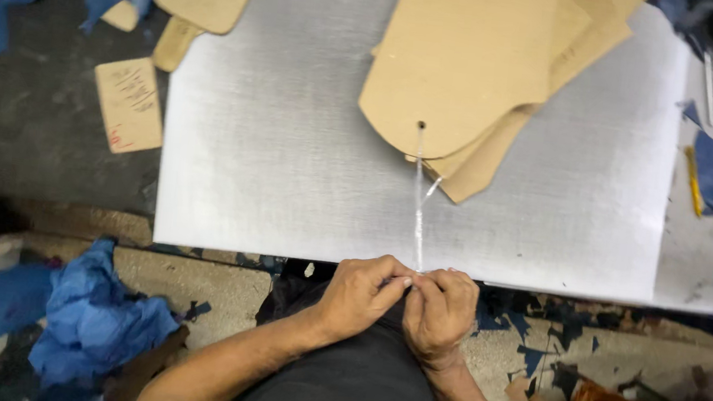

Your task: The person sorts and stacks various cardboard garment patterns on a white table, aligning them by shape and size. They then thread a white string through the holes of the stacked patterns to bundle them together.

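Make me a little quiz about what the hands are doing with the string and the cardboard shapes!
1. True or false: the left hand and the right hand are pressed together at the near edge of the grey sheet.
2. What does the clear string pass through at its far end?
A. a hole in the top tan cardboard shape
B. the yellow pencil
C. the crumpled blue cloth
3. Fill in: the small tan card with writing lies to the ____ of the grey sheet.

Key: 1 true; 2 A; 3 left
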A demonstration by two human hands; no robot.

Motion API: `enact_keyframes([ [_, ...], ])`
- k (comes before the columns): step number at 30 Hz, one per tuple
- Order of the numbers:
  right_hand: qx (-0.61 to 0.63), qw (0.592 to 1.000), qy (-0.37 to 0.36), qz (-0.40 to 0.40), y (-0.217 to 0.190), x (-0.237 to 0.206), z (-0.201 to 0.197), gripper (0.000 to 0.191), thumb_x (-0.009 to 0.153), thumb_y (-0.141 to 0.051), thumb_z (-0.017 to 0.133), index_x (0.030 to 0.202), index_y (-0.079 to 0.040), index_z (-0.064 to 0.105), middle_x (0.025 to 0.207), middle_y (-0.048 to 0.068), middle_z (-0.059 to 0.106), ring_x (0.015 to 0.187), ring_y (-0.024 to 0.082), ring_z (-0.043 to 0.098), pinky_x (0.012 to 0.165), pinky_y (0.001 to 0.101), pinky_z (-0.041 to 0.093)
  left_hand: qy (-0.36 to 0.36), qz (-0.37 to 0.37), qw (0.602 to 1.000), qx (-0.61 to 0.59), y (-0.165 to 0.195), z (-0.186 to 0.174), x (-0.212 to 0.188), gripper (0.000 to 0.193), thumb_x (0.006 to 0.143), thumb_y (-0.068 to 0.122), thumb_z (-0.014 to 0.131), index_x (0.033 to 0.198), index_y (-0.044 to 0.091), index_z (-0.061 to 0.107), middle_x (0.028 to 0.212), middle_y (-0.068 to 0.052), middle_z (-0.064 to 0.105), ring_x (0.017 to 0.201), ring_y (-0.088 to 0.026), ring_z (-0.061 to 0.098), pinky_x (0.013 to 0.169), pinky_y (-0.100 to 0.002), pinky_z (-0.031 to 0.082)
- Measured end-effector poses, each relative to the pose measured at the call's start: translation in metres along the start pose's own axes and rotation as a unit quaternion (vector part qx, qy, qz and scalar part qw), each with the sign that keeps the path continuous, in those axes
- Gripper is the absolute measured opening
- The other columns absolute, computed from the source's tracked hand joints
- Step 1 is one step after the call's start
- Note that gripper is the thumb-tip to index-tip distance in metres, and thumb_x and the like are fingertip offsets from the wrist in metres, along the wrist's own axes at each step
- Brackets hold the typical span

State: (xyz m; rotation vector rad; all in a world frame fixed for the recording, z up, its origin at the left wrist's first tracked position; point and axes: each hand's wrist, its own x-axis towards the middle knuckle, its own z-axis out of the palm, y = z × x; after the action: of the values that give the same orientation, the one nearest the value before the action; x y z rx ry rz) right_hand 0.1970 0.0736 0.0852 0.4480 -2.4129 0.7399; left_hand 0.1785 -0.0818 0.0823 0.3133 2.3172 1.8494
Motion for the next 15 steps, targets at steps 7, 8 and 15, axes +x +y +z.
enact_keyframes([
  [7,0.1,0.994,-0.015,0.038,0.004,0.001,-0.021,0.027,0.083,0.011,0.071,0.108,0.0,0.07,0.101,0.011,0.068,0.09,0.026,0.069,0.074,0.0348,0.058,-0.138,-0.182,0.926,-0.301,-0.024,0.013,0.001,0.018,0.105,0.016,0.058,0.107,0.001,0.069,0.074,0.003,0.059,0.067,-0.003,0.05,0.061,-0.019,0.042],
  [8,0.102,0.994,-0.008,0.026,0.004,0.001,-0.023,0.029,0.084,0.012,0.072,0.11,0.001,0.069,0.103,0.011,0.068,0.091,0.026,0.07,0.075,0.0346,0.06,-0.147,-0.194,0.911,-0.333,-0.028,0.014,0.001,0.019,0.105,0.015,0.057,0.107,0.001,0.069,0.074,0.004,0.057,0.067,-0.004,0.048,0.061,-0.02,0.04],
  [15,0.127,0.986,0.005,0.103,0.008,-0.004,-0.023,0.026,0.083,0.011,0.076,0.105,0.0,0.069,0.098,0.011,0.073,0.085,0.024,0.074,0.071,0.0305,0.06,-0.135,-0.193,0.927,-0.291,-0.031,0.021,0.0,0.013,0.105,0.013,0.058,0.098,0.004,0.065,0.067,0.005,0.051,0.058,-0.002,0.039,0.052,-0.021,0.034],
])
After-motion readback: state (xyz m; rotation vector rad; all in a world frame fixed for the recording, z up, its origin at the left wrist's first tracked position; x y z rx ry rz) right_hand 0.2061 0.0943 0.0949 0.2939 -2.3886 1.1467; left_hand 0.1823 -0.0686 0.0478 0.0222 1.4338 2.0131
